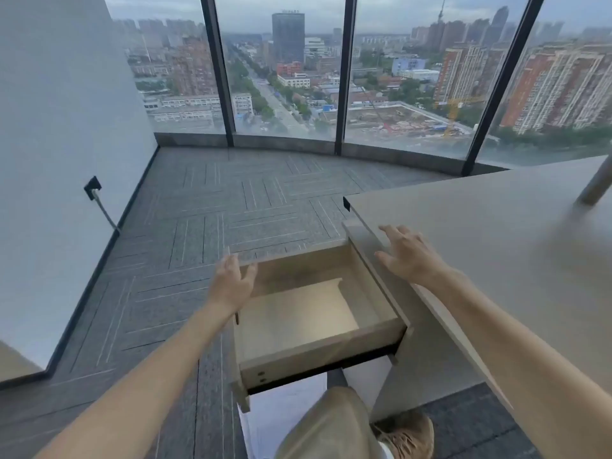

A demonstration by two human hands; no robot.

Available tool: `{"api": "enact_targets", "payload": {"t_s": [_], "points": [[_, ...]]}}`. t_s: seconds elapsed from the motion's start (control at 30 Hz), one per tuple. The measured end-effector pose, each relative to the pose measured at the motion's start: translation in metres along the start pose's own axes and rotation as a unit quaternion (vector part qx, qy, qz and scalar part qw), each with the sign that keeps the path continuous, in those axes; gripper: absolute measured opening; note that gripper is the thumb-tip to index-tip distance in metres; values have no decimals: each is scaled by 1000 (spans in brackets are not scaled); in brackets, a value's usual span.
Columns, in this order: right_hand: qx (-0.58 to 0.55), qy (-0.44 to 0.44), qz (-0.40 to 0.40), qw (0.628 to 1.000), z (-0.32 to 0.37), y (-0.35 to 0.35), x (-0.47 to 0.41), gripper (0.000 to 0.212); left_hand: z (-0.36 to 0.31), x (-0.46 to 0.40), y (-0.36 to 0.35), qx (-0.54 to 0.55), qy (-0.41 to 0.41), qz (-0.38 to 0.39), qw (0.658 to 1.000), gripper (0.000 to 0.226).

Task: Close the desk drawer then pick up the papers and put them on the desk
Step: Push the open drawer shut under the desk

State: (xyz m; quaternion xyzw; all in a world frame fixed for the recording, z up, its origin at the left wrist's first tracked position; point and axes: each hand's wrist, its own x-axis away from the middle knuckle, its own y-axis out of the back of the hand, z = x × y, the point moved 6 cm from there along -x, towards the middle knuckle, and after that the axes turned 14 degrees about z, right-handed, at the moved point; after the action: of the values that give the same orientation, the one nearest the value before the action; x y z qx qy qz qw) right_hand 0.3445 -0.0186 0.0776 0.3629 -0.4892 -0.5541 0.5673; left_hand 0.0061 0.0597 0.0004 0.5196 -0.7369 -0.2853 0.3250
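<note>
The light wooden desk drawer is pulled far out from under the desk, and I see nothing inside it. My left hand is at the top edge of the drawer's front panel, fingers apart, thumb toward the inside. My right hand is spread flat over the desk's left edge and holds nothing. Pale papers lie on the floor under the drawer, partly hidden by my knee.
Grey carpet tiles stretch to a curved wall of floor-to-ceiling windows. On the left is a white wall with a socket and a cable. A metal post stands on the desk at the far right. My knee and brown shoe are below the drawer.
</note>
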Motion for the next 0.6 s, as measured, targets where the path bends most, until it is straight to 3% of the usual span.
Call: {"api": "enact_targets", "payload": {"t_s": [0.1, 0.2, 0.27, 0.37, 0.6], "points": [[46, -11, -4, 999, -18, -4, -24, 63, 43, -12, -7, 126, 106, 0, 986, 67], [62, -11, 15, 998, -24, -11, -47, 65, 90, -19, -31, 307, 213, 48, 926, 78], [52, -9, 10, 999, -29, -10, -58, 65, 90, -13, -37, 393, 234, 44, 888, 49], [48, -2, 1, 999, -33, -12, -65, 65, 89, -10, -37, 397, 245, 14, 884, 26], [50, 1, -12, 999, -31, -12, -65, 62, 73, -24, -56, 357, 205, 44, 910, 31]]}}
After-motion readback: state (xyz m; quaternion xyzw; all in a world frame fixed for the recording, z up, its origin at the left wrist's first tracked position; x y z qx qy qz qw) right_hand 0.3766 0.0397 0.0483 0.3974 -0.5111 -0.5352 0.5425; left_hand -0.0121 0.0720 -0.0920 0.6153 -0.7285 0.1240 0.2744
